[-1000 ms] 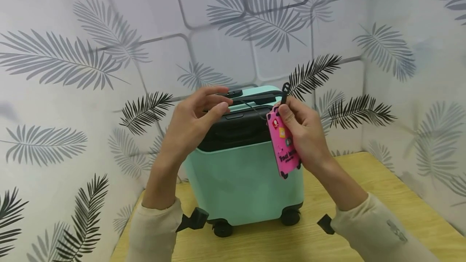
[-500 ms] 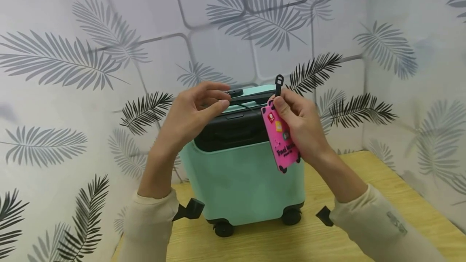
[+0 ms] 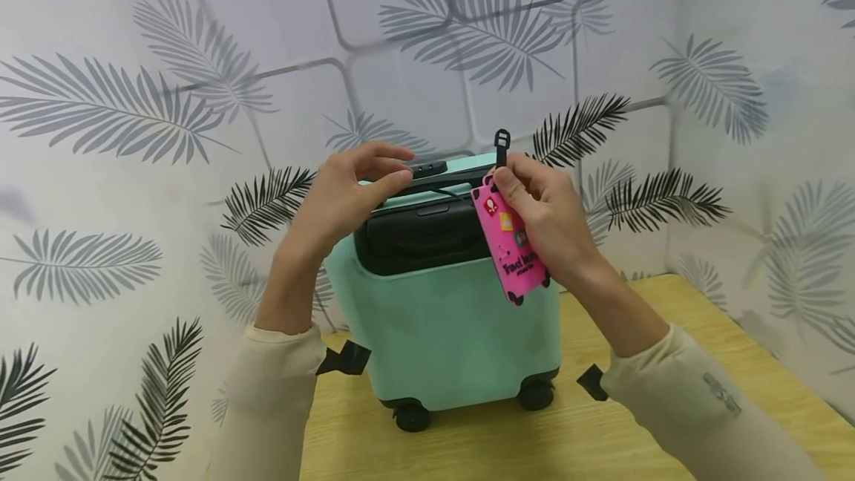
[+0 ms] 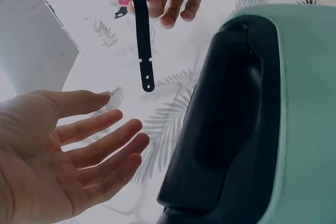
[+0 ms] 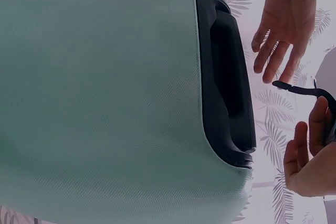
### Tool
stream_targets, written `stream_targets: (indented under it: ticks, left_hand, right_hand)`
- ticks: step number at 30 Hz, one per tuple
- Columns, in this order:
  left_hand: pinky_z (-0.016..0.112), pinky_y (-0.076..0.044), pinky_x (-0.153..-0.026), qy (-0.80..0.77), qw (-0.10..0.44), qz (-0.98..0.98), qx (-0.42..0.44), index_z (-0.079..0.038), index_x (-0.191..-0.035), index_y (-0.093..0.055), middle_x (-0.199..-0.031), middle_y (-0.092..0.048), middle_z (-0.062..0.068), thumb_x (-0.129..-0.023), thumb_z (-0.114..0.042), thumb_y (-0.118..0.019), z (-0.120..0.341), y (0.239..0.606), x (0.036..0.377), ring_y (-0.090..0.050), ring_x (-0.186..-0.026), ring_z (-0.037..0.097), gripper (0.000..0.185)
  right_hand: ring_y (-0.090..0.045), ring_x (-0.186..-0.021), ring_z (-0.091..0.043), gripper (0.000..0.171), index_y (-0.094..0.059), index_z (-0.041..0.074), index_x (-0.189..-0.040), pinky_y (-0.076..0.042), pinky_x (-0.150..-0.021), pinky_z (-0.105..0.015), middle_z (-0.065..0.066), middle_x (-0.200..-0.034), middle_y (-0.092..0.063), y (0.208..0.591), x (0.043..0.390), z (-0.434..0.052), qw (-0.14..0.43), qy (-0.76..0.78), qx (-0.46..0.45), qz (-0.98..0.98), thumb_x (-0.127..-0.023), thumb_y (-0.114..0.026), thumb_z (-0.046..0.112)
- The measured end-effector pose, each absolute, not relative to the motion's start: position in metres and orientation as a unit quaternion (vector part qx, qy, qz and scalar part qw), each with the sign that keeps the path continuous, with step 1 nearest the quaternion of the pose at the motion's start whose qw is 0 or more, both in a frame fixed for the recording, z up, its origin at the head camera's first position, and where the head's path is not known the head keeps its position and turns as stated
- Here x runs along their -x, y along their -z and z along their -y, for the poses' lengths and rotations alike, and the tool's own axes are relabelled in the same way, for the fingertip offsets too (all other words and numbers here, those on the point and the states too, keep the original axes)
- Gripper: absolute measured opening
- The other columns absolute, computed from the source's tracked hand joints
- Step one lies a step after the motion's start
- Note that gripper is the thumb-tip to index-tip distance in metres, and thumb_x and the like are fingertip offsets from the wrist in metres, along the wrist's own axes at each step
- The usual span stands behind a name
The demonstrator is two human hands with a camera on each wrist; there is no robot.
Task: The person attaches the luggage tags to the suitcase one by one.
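Slim black strap (image 4: 142, 40), holed near its tip: we judge the step in hand to be passing its free end from one side to the other; in no view do we see it looped round anything.
Left fingertips: the next move would probably call for our left hand (image 3: 337, 191) to pinch that end, just beside its fingers.
Left hand: relaxed and well spread, thumb apart, it has hold of nothing; the forearm rises steeply, palm turned inward.
Right hand (image 3: 554, 217): closed in a pinch, thumb in front, we hold the bright pink, rubbery-looking rectangular luggage tag (image 3: 506, 243); the forearm slants up and inward.
Tag: tilted, before the upper right of the mint-green textured hard-shell suitcase (image 3: 461, 340), its black buckle (image 3: 502, 139) above our thumb.
Suitcase: upright on the yellow wood-grain table (image 3: 521, 451).
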State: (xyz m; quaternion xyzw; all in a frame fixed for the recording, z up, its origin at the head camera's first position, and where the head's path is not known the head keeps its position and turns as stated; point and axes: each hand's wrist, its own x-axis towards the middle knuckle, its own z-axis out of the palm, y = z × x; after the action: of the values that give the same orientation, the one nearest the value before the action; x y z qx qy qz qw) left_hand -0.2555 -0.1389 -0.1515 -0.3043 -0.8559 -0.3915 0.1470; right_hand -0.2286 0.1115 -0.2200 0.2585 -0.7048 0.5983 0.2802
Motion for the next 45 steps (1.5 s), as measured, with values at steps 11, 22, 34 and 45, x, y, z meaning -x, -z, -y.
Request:
stream_targets:
  ticks: [11,22,34,45]
  left_hand:
    - [0.048,-0.046,-0.108,0.392,0.091,0.883,0.241,-0.013,-0.134,-0.068,-0.135,-0.067,0.011,-0.105,-0.030,-0.065,0.140,0.150,0.296,-0.060,-0.127,0.027,0.034]
    - [0.050,-0.049,-0.104,0.362,0.108,0.905,0.196,-0.008,-0.127,-0.073,-0.131,-0.069,0.017,-0.107,-0.025,-0.061,0.138,0.163,0.317,-0.060,-0.124,0.032,0.029]
    - [0.038,-0.048,-0.083,0.320,0.127,0.920,0.186,-0.003,-0.108,-0.075,-0.113,-0.072,0.015,-0.104,-0.024,-0.065,0.126,0.163,0.321,-0.059,-0.098,0.026,0.024]
    - [0.035,-0.046,-0.075,0.308,0.129,0.927,0.168,-0.004,-0.104,-0.072,-0.101,-0.070,0.012,-0.105,-0.026,-0.063,0.118,0.164,0.321,-0.058,-0.088,0.024,0.024]
  right_hand:
    - [-0.052,-0.058,-0.019,0.031,-0.055,0.002,-0.089,-0.046,-0.047,-0.027,-0.012,-0.070,-0.048,0.218,0.240,-0.108,0.260,-0.579,-0.242,0.734,-0.110,-0.053,0.025]
    - [-0.052,-0.058,-0.021,0.034,-0.053,0.005,-0.086,-0.044,-0.048,-0.028,-0.011,-0.072,-0.048,0.213,0.251,-0.103,0.249,-0.549,-0.242,0.760,-0.110,-0.053,0.028]
    - [-0.055,-0.061,-0.023,0.033,-0.053,0.006,-0.084,-0.044,-0.051,-0.027,-0.010,-0.072,-0.051,0.204,0.254,-0.095,0.260,-0.502,-0.237,0.790,-0.110,-0.053,0.026]
    - [-0.054,-0.061,-0.023,0.031,-0.054,0.005,-0.083,-0.043,-0.050,-0.027,-0.009,-0.071,-0.050,0.205,0.265,-0.086,0.247,-0.490,-0.230,0.804,-0.109,-0.054,0.022]
